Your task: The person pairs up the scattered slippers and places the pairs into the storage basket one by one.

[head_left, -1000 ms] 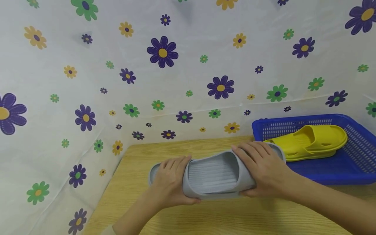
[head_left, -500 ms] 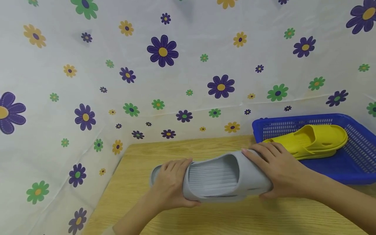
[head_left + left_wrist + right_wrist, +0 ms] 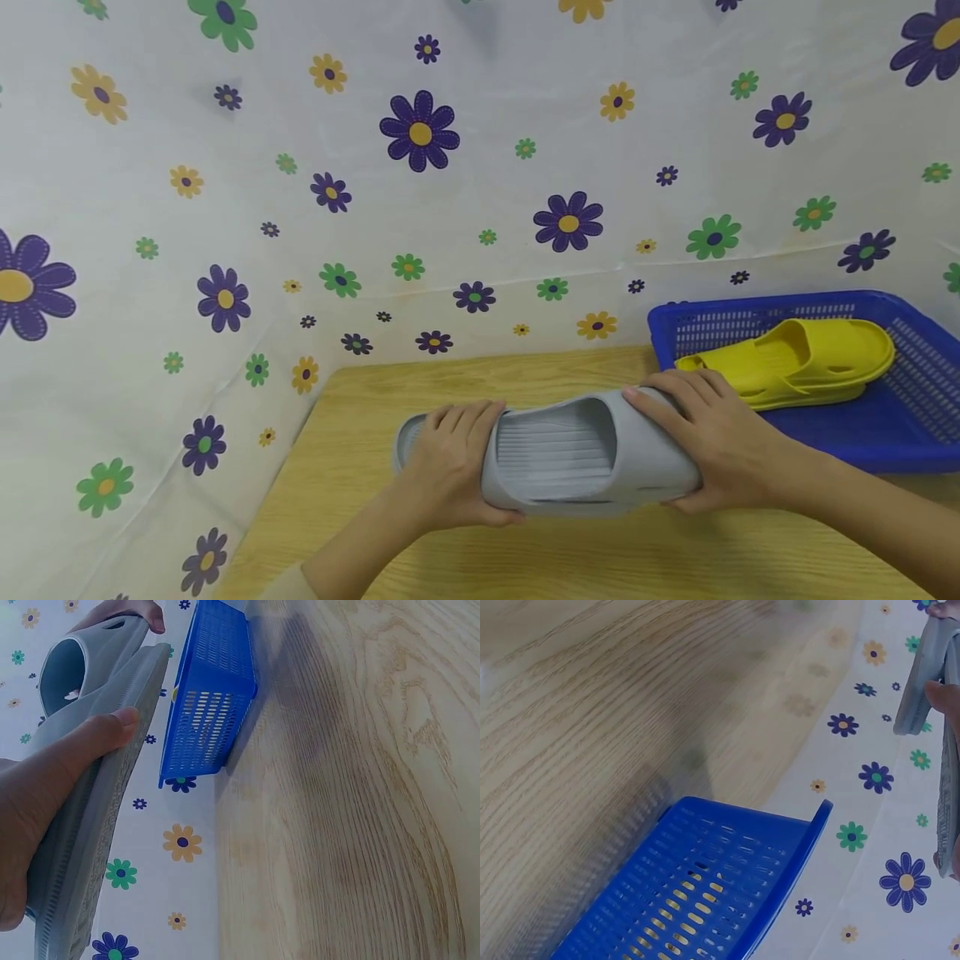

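Both hands hold a pair of grey slippers (image 3: 555,454) up above the wooden table, laid one against the other. The left hand (image 3: 450,467) grips them near the left end, where a rounded heel shows past the fingers. Around the toe part at the right curls the right hand (image 3: 723,450), thumb below and fingers over the top. A ribbed footbed shows through the opening. In the left wrist view the thumb presses along the edge of a sole (image 3: 112,795). The right wrist view catches only part of the slippers (image 3: 922,682) at its right edge.
A blue plastic basket (image 3: 862,458) with slotted walls stands at the right, close behind the right hand. Yellow slippers (image 3: 832,354) lie in it. A white flower-printed sheet (image 3: 480,192) rises behind and left of the wooden table (image 3: 480,375).
The right hand has slid rightward along the slippers to the toe, and the grey heel that stuck out beyond it is out of sight. The left hand keeps its grip.
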`<state>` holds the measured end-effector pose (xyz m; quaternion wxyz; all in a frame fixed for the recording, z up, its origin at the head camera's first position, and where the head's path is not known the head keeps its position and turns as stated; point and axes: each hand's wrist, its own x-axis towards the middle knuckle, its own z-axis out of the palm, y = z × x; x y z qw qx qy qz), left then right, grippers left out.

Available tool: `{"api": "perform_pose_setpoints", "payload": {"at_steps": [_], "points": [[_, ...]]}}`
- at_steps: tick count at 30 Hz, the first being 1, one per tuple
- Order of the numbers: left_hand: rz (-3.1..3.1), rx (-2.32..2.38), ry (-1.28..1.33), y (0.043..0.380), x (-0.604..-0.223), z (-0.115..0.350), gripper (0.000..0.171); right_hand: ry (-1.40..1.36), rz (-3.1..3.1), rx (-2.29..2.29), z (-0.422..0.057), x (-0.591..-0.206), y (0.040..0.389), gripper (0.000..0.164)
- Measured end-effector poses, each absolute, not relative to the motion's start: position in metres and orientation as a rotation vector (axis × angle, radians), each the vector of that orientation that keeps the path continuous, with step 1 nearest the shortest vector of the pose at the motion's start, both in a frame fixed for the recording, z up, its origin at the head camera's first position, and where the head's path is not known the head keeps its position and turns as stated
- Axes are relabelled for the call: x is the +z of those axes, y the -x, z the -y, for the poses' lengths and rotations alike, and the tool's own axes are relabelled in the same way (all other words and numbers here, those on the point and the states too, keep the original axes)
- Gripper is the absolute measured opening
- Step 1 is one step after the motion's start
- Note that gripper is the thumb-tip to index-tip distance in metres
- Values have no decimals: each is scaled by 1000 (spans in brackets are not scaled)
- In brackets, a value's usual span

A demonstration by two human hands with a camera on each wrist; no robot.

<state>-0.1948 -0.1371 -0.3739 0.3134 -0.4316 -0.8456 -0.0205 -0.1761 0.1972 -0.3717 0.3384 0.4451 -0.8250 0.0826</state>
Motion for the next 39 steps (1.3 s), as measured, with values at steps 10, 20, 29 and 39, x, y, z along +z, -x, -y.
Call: {"api": "perform_pose_setpoints", "payload": {"at_steps": [10, 20, 29, 39], "points": [[2223, 24, 1116, 194, -369, 130, 120, -1150, 2138, 242, -191, -373, 178, 108], [2230, 63, 1132, 191, -364, 129, 123, -1142, 2117, 261, -193, -374, 171, 90], [2213, 55, 1243, 203, -376, 149, 124, -1146, 2117, 202, -198, -368, 169, 82], [2236, 55, 1275, 214, -378, 183, 120, -1158, 2085, 230, -212, -369, 169, 84]]}}
